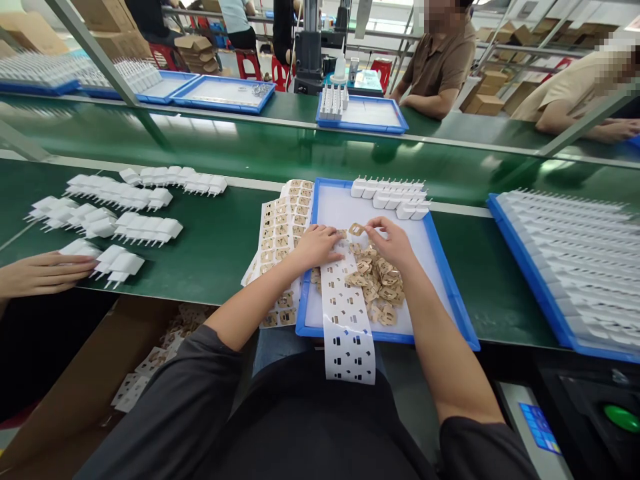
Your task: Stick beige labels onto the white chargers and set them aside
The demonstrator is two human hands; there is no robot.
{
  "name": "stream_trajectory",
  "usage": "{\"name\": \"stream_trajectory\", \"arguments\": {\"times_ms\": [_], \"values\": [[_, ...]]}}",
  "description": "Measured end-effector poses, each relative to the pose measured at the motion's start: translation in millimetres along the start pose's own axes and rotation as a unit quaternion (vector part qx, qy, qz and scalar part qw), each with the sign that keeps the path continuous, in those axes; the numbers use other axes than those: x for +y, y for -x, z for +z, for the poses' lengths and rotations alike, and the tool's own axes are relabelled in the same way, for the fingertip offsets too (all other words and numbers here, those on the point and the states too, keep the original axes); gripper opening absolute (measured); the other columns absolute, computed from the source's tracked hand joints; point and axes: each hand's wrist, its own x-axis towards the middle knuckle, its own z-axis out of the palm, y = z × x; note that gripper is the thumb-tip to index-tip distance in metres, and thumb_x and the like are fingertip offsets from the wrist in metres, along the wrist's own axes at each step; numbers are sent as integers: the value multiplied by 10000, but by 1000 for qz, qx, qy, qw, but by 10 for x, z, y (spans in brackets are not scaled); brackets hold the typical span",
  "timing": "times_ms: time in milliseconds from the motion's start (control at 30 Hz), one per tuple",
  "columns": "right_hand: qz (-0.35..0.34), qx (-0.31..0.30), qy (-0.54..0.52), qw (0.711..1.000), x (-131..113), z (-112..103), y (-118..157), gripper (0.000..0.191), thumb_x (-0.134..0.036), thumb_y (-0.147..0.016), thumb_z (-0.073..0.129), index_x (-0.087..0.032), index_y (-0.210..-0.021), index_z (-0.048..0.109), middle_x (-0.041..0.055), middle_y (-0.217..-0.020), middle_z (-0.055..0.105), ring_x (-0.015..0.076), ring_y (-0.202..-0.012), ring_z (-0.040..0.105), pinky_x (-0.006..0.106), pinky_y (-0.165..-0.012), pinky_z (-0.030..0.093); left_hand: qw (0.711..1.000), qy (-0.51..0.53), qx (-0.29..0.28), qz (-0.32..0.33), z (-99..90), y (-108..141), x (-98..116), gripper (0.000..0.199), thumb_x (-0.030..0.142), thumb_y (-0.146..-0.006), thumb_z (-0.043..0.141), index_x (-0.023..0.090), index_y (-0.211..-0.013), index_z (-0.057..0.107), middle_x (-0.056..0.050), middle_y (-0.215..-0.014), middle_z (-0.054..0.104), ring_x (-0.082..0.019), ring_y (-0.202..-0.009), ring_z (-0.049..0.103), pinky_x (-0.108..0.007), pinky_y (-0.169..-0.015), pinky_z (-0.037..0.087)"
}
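Note:
My right hand (391, 241) pinches a small tan cut-out piece (357, 229) between thumb and fingers, above a blue-rimmed white tray (447, 283). My left hand (319, 247) lies over the upper end of a white backing strip (345, 300), its fingers spread and pressing on it. The strip is full of small holes and hangs over the tray's near edge. A heap of loose tan pieces (383, 277) lies in the tray, right of the strip. Sheets with tan pieces still on them (274, 230) are stacked left of the tray, partly under its edge.
White plug housings (395, 197) stand in rows at the tray's back. More housings (147, 228) lie on the green table at left, where another person's hand (47, 273) touches some. A full tray (565, 267) stands at right. Below the table, a carton (95, 380) holds used sheets.

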Motion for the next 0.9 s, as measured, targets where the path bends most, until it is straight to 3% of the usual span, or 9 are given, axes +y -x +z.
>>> {"name": "stream_trajectory", "arguments": {"times_ms": [67,233,333,500,633,767,833,900], "values": [[42,56,-61,996,68,-66,-25,242,-429,-876,567,-201,-906,641,58,-924,726,206,-859,649,353,-813,508,1000,5,-11,-1,-25,-37,-13,545,483,-911,643,204,-1376,594,-126,-1390,618,-316,-1271,564,-428,-1087,380],[62,78,-99,990,115,-82,-35,225,-417,-779,623,-199,-831,638,37,-812,717,173,-737,645,316,-723,528,1000,20,-12,-5,-158,-303,-120,502,512,-859,705,204,-1254,668,-113,-1256,680,-298,-1181,618,-375,-998,471],[56,69,-104,991,70,-84,-13,204,-404,-761,636,-207,-810,648,39,-847,737,174,-743,654,322,-735,537,998,28,37,-44,-281,-637,-176,503,458,-904,659,170,-1312,605,-141,-1312,644,-310,-1243,573,-396,-1030,464],[32,43,-87,995,-13,-106,27,134,-354,-763,606,-224,-782,634,14,-776,724,173,-718,655,322,-732,535,989,43,112,-90,-381,-1324,-159,735,238,-851,697,151,-1510,382,-170,-1511,489,-332,-1384,426,-436,-1101,412],[13,30,-68,997,-30,-97,45,87,-310,-770,584,-234,-782,626,7,-773,719,183,-757,664,326,-744,523,985,73,118,-103,-343,-1659,-129,634,150,-793,706,157,-1397,514,-163,-1354,622,-336,-1302,501,-445,-1046,455],[6,28,-75,997,-53,-102,50,75,-292,-784,585,-231,-796,626,11,-802,721,188,-787,667,331,-750,512,978,121,127,-117,-392,-1613,-144,409,144,-809,666,144,-1212,597,-140,-1154,695,-293,-1131,621,-423,-987,500],[5,31,-88,996,-104,-132,65,70,-289,-800,589,-230,-813,626,6,-811,716,180,-790,665,325,-755,514,974,150,126,-114,-473,-1391,-143,421,214,-844,667,160,-1245,552,-104,-1104,704,-241,-1019,672,-379,-929,539],[-4,23,-128,991,-191,-184,103,74,-299,-823,612,-228,-834,629,4,-834,711,169,-796,665,317,-764,520,960,224,135,-101,-560,-1014,-111,489,290,-886,647,197,-1332,469,-72,-1103,701,-194,-954,699,-338,-877,568]]}}
